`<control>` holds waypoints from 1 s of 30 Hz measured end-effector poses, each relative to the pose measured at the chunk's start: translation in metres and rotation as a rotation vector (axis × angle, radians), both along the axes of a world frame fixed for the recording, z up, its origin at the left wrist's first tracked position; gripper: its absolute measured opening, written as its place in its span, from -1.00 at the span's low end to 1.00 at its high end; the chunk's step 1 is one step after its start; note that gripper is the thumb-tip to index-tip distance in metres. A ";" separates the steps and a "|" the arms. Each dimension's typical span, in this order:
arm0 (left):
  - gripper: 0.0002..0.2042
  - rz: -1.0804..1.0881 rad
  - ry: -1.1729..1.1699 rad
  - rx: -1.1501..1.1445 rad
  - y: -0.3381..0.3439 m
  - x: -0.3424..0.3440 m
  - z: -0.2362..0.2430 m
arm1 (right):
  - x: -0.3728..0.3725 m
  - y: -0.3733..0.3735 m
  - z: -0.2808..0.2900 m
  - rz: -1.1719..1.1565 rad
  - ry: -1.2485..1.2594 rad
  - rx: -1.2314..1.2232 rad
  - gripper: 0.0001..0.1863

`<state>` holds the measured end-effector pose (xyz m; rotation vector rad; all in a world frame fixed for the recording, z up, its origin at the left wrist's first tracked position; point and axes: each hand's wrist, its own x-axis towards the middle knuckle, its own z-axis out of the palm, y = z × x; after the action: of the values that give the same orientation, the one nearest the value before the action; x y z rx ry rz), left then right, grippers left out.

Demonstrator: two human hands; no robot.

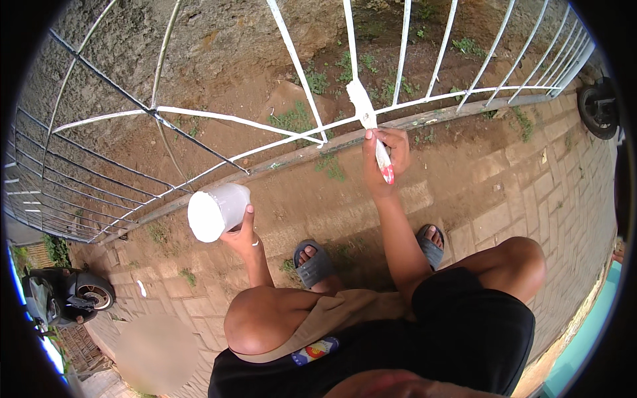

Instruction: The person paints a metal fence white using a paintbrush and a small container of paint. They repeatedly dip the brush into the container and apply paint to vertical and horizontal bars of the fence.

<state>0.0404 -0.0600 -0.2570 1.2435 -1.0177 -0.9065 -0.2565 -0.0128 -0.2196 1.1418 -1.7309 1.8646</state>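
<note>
My left hand (pixel 244 240) holds a translucent plastic container (pixel 232 202) tilted, with a white top face that looks like white paint. My right hand (pixel 388 162) is closed around a paintbrush (pixel 383 159) with a red-and-white handle; its white-coated bristles point up at the lower rail and vertical bar of a metal fence (pixel 312 113). Whether the bristles touch the metal, I cannot tell. The fence bars are white at the middle and right, and partly dark at the left.
I squat on a dirty paved walkway (pixel 491 212), sandals (pixel 312 265) below me. A low ledge runs under the fence, with soil, weeds and a rough wall (pixel 199 46) behind. A parked motorbike (pixel 60 298) stands at left; a black wheel (pixel 594 109) shows at right.
</note>
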 end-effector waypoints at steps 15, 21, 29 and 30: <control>-0.11 -0.188 -0.185 -0.013 -0.023 0.013 0.080 | -0.062 -0.047 0.170 0.300 -0.099 -0.463 -0.73; -0.20 -0.359 -0.125 -0.048 -0.028 -0.018 0.110 | -0.110 -0.080 0.272 0.090 0.530 -0.208 -0.82; -0.08 -0.452 -0.327 0.004 -0.034 -0.010 0.239 | -0.122 -0.051 0.368 0.291 0.524 -0.541 -0.81; -0.08 -0.485 -0.286 -0.008 -0.030 -0.015 0.254 | -0.120 -0.057 0.360 0.288 0.564 -0.445 -0.80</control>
<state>0.0254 -0.0901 -0.0033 1.1589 -1.5941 -1.1073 -0.3768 -0.0700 0.1402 1.5782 -0.8338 1.7198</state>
